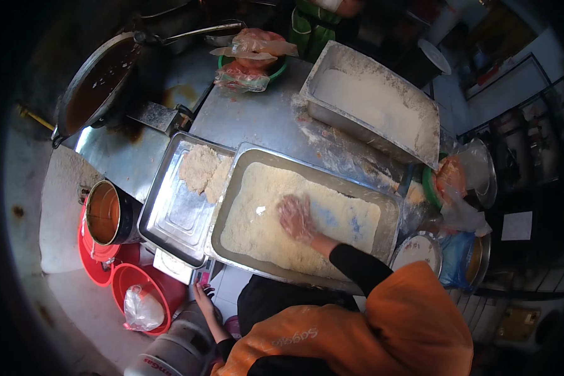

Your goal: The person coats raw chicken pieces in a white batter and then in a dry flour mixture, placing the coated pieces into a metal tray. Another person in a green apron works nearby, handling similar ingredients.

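Observation:
My right hand (296, 219), coated in pale crumbs and slightly blurred, lies on the breadcrumb-like coating (268, 235) in a deep metal tray (390, 211). Whether anything is under its fingers cannot be told. A white patch shows in the crumbs left of the hand, and bluish patches lie to its right. My left hand (204, 297) hangs below the shallow metal tray (178, 230), fingers apart and holding nothing. Flat crumbed pieces (199, 168), seemingly breaded meat, lie at the far end of that shallow tray. The deep tray's left rim overlaps it.
A deep metal bin (366, 127) of white flour stands at the back right. A wok (98, 89) of dark liquid sits back left. Bagged raw meat fills a green basin (254, 61). Red buckets (162, 282) and a gas cylinder (169, 350) stand lower left. Another person's green garment (310, 28) shows behind.

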Demonstrator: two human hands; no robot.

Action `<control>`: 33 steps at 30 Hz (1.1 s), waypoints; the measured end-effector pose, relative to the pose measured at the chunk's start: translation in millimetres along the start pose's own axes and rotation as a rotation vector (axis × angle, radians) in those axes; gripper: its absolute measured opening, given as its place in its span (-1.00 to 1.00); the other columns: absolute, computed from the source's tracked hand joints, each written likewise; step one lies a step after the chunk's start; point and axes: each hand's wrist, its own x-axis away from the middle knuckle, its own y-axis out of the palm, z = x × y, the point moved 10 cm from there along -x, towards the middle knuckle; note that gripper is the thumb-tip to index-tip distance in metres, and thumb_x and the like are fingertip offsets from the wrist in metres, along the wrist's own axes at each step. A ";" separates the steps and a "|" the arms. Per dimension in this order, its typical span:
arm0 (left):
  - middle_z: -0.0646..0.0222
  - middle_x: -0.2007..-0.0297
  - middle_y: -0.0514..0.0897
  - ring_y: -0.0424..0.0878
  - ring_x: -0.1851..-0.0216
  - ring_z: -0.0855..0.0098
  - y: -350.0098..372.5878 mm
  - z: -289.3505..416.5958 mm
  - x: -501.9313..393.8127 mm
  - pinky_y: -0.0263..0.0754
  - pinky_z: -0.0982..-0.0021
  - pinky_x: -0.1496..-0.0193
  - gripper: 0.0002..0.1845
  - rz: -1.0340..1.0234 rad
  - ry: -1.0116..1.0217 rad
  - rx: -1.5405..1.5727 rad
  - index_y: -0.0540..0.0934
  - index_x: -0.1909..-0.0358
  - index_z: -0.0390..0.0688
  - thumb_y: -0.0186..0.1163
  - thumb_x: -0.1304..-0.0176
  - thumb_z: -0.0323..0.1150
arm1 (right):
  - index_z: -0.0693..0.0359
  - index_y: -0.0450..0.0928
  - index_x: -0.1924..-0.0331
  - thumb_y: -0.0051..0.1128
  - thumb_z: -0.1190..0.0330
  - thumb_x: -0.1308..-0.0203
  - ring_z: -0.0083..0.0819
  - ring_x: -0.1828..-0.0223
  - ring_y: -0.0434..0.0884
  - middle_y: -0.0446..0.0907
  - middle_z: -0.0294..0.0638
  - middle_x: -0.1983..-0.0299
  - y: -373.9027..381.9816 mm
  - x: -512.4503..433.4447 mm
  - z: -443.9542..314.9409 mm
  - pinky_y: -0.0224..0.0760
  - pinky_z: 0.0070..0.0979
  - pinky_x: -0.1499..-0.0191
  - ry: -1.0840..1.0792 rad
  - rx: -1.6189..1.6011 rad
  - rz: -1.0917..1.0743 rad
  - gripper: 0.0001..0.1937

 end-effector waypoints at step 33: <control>0.42 0.49 0.46 0.47 0.52 0.53 -22.7 25.6 27.6 0.37 0.56 0.48 -0.58 0.013 0.136 0.004 0.32 -0.08 -0.15 -0.16 -0.32 -0.10 | 0.00 0.30 -0.11 -0.17 0.12 -0.10 -0.16 -0.29 0.05 0.11 -0.09 -0.24 4.1 -43.3 -16.2 -0.36 0.15 -0.24 -0.029 0.070 -0.148 -0.55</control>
